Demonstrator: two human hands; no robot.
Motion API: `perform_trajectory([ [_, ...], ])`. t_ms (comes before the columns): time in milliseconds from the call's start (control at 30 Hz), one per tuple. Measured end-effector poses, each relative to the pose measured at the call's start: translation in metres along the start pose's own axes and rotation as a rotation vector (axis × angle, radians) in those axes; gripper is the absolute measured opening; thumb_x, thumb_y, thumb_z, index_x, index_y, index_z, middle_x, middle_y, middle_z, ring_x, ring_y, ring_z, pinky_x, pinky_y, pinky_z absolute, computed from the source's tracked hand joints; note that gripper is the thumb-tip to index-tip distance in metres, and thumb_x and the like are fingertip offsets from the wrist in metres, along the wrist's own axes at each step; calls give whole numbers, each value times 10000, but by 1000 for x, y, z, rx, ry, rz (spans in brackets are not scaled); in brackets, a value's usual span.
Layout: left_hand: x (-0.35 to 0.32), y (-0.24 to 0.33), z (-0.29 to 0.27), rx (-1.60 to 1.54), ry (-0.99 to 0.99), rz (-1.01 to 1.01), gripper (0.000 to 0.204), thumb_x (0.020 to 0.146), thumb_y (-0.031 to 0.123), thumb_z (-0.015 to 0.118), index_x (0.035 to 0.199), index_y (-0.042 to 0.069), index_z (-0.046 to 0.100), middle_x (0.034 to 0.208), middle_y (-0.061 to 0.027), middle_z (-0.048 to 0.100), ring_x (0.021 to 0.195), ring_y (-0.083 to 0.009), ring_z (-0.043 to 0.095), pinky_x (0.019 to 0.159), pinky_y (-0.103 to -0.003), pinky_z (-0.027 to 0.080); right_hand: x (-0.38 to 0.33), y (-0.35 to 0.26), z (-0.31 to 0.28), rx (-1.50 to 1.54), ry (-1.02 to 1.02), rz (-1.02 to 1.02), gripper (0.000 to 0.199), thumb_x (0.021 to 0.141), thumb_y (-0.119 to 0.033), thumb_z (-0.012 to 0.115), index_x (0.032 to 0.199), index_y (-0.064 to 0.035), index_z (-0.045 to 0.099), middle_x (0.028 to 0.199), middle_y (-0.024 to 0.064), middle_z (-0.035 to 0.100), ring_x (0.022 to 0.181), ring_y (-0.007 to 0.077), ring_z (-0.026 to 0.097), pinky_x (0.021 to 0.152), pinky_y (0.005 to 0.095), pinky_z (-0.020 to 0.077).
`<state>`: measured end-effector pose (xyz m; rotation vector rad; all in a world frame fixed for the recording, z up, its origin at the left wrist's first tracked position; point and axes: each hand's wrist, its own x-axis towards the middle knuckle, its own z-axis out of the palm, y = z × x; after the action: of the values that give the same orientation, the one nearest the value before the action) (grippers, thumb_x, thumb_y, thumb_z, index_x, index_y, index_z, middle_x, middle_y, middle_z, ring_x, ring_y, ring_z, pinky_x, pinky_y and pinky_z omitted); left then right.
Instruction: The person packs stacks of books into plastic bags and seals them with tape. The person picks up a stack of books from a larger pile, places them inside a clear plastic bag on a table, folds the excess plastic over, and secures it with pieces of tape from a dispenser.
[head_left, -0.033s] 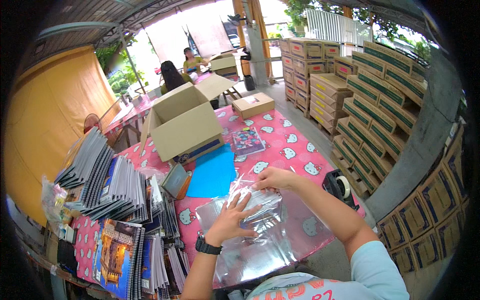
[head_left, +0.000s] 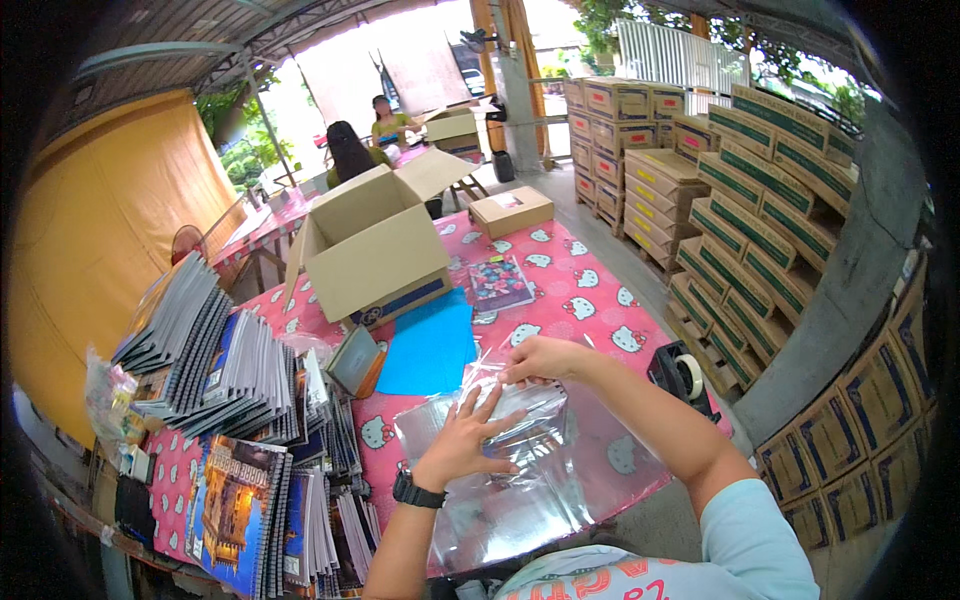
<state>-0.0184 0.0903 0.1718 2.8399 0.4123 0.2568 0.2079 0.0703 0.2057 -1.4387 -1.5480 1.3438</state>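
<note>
Resting my left hand point(head_left: 465, 442) open, with the fingers spread, on the clear plastic film point(head_left: 512, 512), I have my right hand point(head_left: 540, 362) at its far edge, beside some white strips point(head_left: 482, 364). These fingers are curled closed; what is between them, I cannot tell. The film is already laid flat on the desk point(head_left: 558, 322), directly before me. I judge this handling only partly done: the far edge seems unfinished, while spiral notebooks point(head_left: 238, 520) stay piled at my left.
</note>
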Motion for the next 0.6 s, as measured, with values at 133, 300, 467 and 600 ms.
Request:
perform_trajectory([
  [133,1,-3,2,-30,13,1,796,589,530,738,1307,347,446,1478,-149,159,1328,-448,128,1058,-533,190,15,-12,6,212,-146,-59,249,797,-267,667,754,-25,625,624,-10,567,469,57,431,412,217,311],
  [300,1,-5,6,-15,0,2,803,566,553,743,1285,307,483,1461,-195,177,1307,-493,129,1056,-540,184,20,6,2,-310,-46,-25,313,725,-320,712,683,-17,647,609,50,612,495,145,535,455,300,408],
  [467,-2,-6,9,-53,75,6,829,555,508,760,1304,347,444,1461,-184,186,1308,-491,129,1032,-569,210,22,-6,20,-1031,15,128,658,563,-624,705,838,-27,687,832,135,670,758,280,651,646,390,506],
  [600,0,-3,7,-101,80,-50,823,565,565,742,1286,261,488,1471,-204,127,1314,-492,101,1041,-583,155,1,-23,6,-1121,66,291,727,546,-653,699,930,-36,672,958,130,657,864,268,641,699,386,507],
])
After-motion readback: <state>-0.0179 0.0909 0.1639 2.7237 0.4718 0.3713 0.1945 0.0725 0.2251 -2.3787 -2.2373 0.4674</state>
